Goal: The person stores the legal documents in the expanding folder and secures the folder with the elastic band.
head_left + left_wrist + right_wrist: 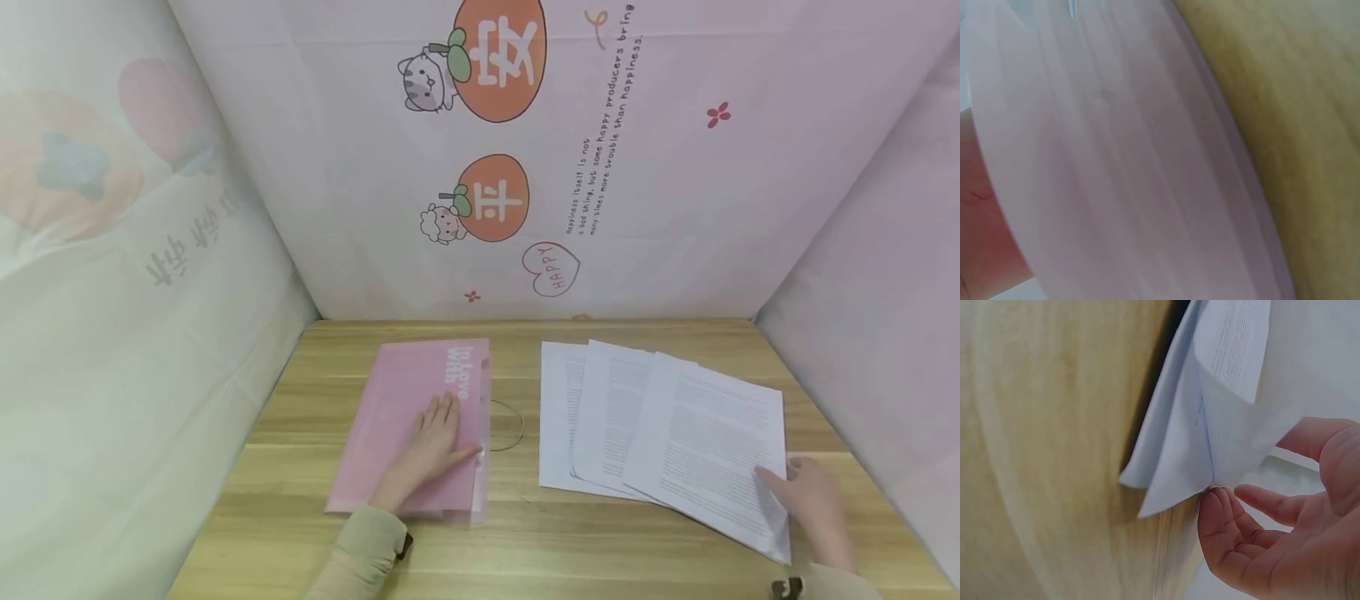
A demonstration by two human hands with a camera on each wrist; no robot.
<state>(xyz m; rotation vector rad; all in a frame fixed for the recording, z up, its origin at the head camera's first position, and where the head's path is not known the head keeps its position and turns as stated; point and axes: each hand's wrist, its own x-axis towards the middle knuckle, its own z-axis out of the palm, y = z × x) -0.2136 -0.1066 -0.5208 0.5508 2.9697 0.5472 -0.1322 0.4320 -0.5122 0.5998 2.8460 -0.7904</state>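
Observation:
A pink expanding file folder (390,408) lies on the left of the table, with white lettering near its far right corner. My left hand (431,442) rests on its cover, fingers straight and thumb spread toward the right edge. The folder's layered edge (1147,156) fills most of the left wrist view. On the right lie three fanned sets of printed sheets. My right hand (810,496) holds the near right edge of the rightmost printed sheets (712,442). In the right wrist view, thumb and fingers (1216,512) stand on either side of the bent paper corner.
A thin elastic cord loop (517,425) sticks out from the folder's right side. Middle sheets (611,408) and left sheets (555,417) partly overlap under the rightmost ones. Printed fabric walls (660,250) border the wooden table (510,550) at the back and sides.

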